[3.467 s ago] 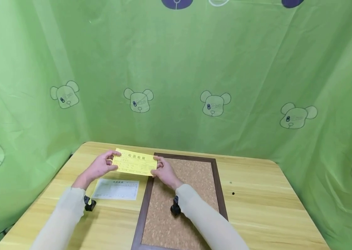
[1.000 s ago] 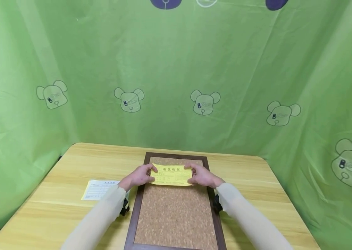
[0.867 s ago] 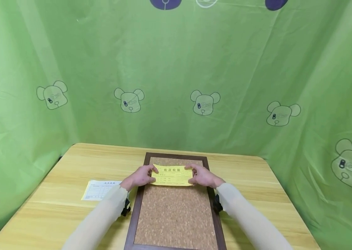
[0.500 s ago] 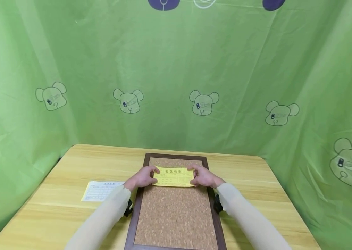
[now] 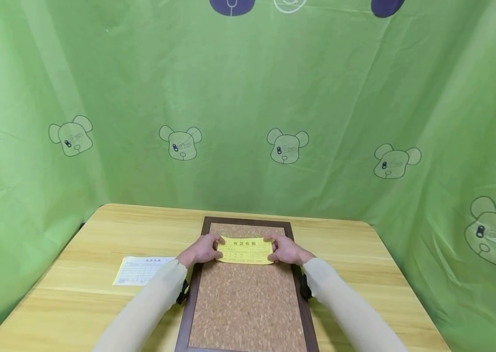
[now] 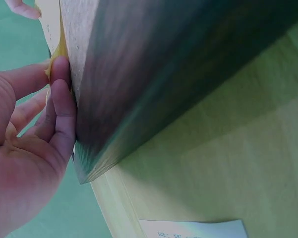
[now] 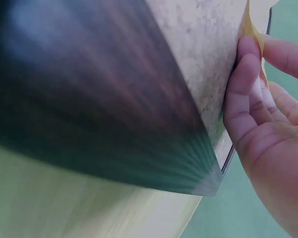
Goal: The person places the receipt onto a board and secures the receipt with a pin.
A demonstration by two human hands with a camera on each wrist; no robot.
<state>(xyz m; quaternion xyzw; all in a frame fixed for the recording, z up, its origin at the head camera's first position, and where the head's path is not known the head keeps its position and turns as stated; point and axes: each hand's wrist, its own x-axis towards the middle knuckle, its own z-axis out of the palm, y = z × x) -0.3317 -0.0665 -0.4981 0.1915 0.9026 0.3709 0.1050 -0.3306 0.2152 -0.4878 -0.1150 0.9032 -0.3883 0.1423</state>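
In the head view a yellow receipt slip [image 5: 245, 251] with printed lines lies stretched between both hands, over the upper part of a brown-framed corkboard [image 5: 248, 308]. My left hand [image 5: 203, 249] pinches the slip's left edge between thumb and fingers. At the right edge, my right hand [image 5: 289, 250] does the same. The left wrist view shows the slip's curled edge [image 6: 59, 47] between thumb and fingers, with the fingers close against the board. From the right wrist view, the yellow paper [image 7: 253, 25] bends between the fingertips, right by the cork surface.
A white printed form [image 5: 140, 271] with a yellow edge lies on the wooden table [image 5: 76, 303] left of the board, partly covered by the left sleeve. Green curtains [image 5: 230, 186] with bear-head prints hang behind the table and along both sides.
Earlier both hands held the slip up at the left, above the white form. It then moved right over the corkboard; over the last second it shifted slightly right and nearer, still pinched at both edges.
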